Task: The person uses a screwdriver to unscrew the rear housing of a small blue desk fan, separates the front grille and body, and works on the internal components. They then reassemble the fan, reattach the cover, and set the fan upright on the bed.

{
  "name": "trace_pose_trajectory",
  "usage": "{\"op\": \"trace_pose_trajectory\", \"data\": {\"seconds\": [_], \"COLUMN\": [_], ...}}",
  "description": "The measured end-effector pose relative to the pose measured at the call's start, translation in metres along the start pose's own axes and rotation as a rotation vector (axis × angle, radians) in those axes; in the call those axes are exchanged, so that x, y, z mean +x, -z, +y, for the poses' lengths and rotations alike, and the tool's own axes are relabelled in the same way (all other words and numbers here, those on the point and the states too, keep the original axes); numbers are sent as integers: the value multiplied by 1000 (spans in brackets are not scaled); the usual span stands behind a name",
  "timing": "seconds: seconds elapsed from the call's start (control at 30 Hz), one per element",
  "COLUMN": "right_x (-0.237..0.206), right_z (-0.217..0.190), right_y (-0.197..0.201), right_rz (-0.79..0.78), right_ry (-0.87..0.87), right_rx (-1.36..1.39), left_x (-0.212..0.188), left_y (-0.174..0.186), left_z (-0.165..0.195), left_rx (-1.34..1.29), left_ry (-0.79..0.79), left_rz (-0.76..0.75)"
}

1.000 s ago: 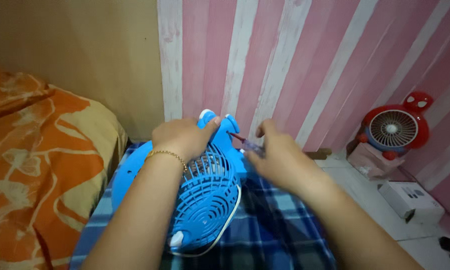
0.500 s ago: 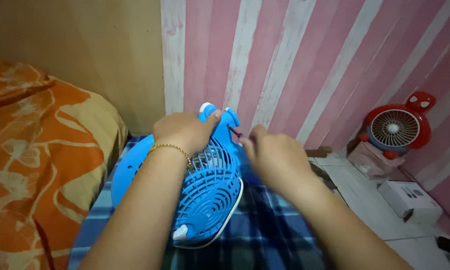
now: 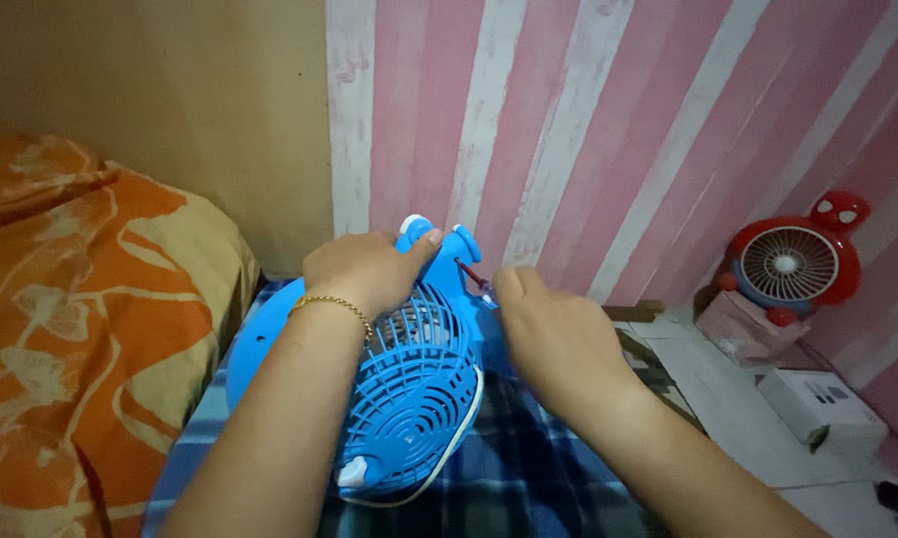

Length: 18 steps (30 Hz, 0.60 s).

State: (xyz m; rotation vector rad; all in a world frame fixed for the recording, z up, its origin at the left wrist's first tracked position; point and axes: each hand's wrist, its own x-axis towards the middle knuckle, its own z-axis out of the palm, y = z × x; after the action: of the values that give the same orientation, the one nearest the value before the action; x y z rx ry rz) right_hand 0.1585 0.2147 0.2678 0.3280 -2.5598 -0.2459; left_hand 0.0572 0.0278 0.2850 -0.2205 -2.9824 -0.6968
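Gripping the blue fan [image 3: 409, 399] on the plaid cloth [image 3: 529, 478], your left hand [image 3: 364, 269] wraps its top while your right hand [image 3: 554, 334] pinches a small red-handled tool [image 3: 472, 276] beside it.

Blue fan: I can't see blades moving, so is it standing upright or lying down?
Lying down: blue fan rests grille-up on the checked cloth.

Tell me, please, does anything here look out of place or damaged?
The blue fan lies tilted on the plaid cloth, not upright, steadied by the left hand. The right hand pinches thin red wires exposed at its rear. No breakage is visible.
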Motion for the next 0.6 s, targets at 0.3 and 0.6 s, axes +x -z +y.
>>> {"op": "trace_pose_trajectory", "data": {"seconds": [0.3,0.6], "right_x": [2,31], "right_z": [-1,28], "right_y": [-30,-5], "right_rz": [17,-129], "right_ry": [-54,-375], "right_rx": [25,572], "left_x": [-1,3], "left_y": [-6,-9], "left_z": [0,3], "left_rx": [11,21], "left_ry": [-24,-28], "left_rz": [17,27]}}
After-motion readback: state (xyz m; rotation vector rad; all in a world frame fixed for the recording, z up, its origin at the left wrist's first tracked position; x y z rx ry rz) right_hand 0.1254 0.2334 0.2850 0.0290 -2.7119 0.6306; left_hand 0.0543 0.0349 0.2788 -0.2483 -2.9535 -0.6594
